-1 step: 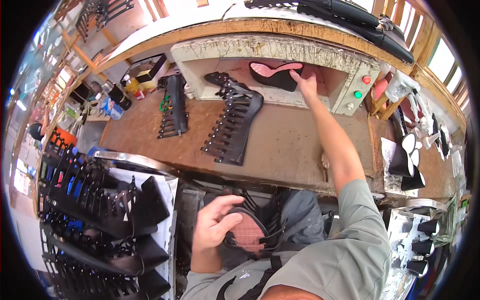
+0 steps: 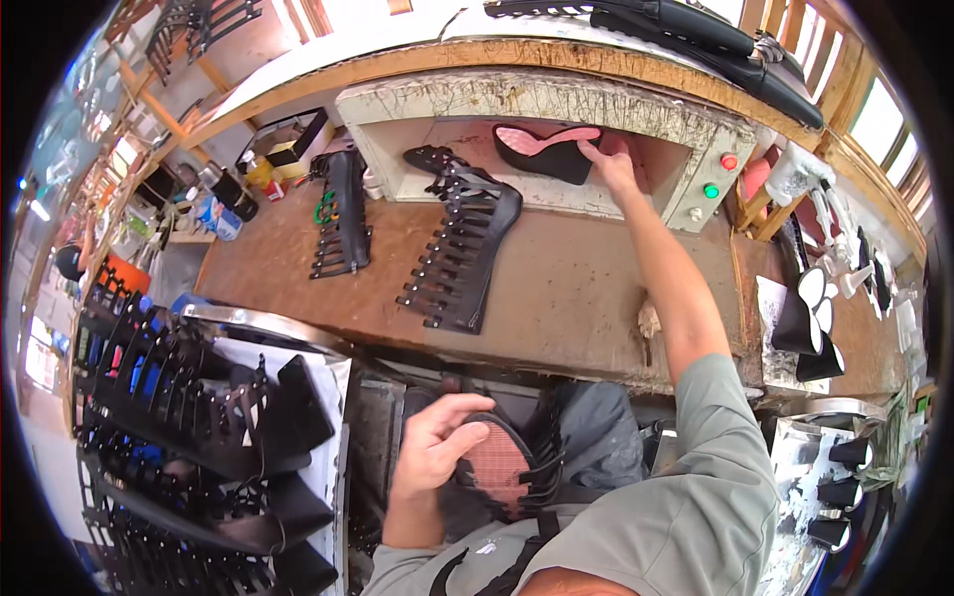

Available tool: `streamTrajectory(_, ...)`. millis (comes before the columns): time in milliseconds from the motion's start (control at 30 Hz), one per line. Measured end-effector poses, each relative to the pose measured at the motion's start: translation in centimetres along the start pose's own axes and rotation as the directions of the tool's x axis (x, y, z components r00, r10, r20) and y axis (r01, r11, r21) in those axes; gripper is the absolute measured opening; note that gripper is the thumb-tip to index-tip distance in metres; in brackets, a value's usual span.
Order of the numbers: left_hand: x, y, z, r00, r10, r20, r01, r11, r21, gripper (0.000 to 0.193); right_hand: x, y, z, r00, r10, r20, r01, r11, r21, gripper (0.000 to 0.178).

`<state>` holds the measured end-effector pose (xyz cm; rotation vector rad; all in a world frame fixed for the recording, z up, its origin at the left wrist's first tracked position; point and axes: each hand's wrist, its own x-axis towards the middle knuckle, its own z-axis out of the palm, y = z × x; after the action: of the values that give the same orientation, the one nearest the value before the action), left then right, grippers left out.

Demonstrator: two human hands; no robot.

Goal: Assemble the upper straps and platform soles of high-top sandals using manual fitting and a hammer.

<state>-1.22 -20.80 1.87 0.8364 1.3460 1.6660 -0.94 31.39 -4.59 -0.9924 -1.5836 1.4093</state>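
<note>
My right hand (image 2: 608,167) reaches into a white box-shaped heater (image 2: 686,184) and grips the heel end of a black wedge sole (image 2: 552,167) with a pink top face. Over my lap, my left hand (image 2: 437,442) is curled at the edge of a black strappy boot (image 2: 497,467), whose reddish-pink underside faces up. Its thumb lies along the rim; the other fingers are partly hidden. A second black boot (image 2: 472,243) with cut straps and studs lies on the brown bench, its toe inside the heater opening.
A narrower black strapped piece (image 2: 343,214) lies left on the bench (image 2: 586,288). Several black boots (image 2: 199,417) crowd the left-hand stand. Black wedges (image 2: 795,323) stand at the right. The heater has a red button (image 2: 728,162) and a green button (image 2: 711,190). Bottles (image 2: 221,219) stand far left.
Very little differs. My left hand has shifted slightly to the right along the boot's rim; my right hand keeps its grip on the wedge sole inside the heater.
</note>
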Motion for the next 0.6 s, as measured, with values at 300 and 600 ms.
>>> streamTrajectory(300, 2.4, -6.8, -1.8, 0.965, -0.182, -0.19, 0.138, 0.965, -0.223, 0.015, 0.6, -1.2, -0.1, 0.955, -0.297, 0.009, 0.297, 0.955, -0.008, 0.052)
streamTrajectory(600, 0.8, -3.0, 1.5, 0.951, 0.0, -0.309, -0.051, 0.986, -0.157, 0.021, -20.1, -3.9, -6.5, 0.937, -0.334, 0.105, 0.312, 0.932, 0.186, 0.051)
